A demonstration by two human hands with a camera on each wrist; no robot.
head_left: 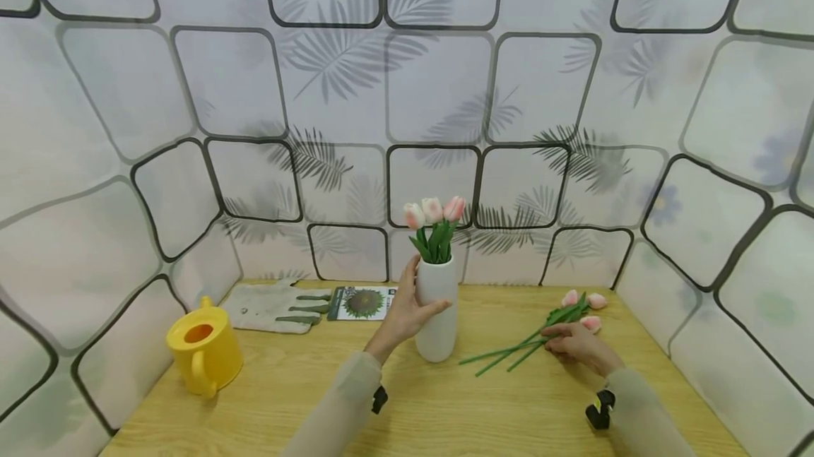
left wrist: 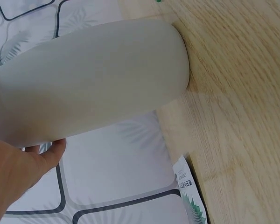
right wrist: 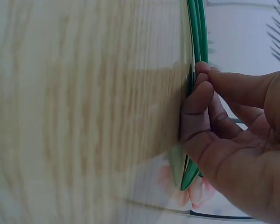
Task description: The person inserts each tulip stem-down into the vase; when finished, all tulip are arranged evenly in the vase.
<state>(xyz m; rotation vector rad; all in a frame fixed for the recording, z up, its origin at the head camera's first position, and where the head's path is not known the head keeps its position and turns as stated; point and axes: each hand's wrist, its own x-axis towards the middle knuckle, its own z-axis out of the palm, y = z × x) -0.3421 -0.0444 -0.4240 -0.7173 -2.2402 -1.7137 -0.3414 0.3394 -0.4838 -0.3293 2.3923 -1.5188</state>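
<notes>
A tall white vase (head_left: 436, 316) stands upright on the table, with three pink-and-white tulips (head_left: 434, 211) and their green leaves rising from its mouth. My left hand (head_left: 408, 309) grips the vase from its left side, thumb across the front and fingers reaching behind. The left wrist view shows the vase's smooth body (left wrist: 98, 79) with that hand (left wrist: 18, 172) around its upper part. At the right, my right hand (head_left: 581, 345) pinches the green stems of three pink tulips (head_left: 569, 313) lying on the table. Close up, fingertips and thumb of the hand (right wrist: 238, 126) meet around the stems (right wrist: 198, 32).
A yellow watering can (head_left: 206, 351) stands at the left. Behind it lies a pale work glove (head_left: 267, 307) with green finger stripes, beside a flat seed packet (head_left: 362, 303) with a plant picture. Patterned fabric walls (head_left: 439, 90) enclose the wooden table (head_left: 496, 407) at the back and sides.
</notes>
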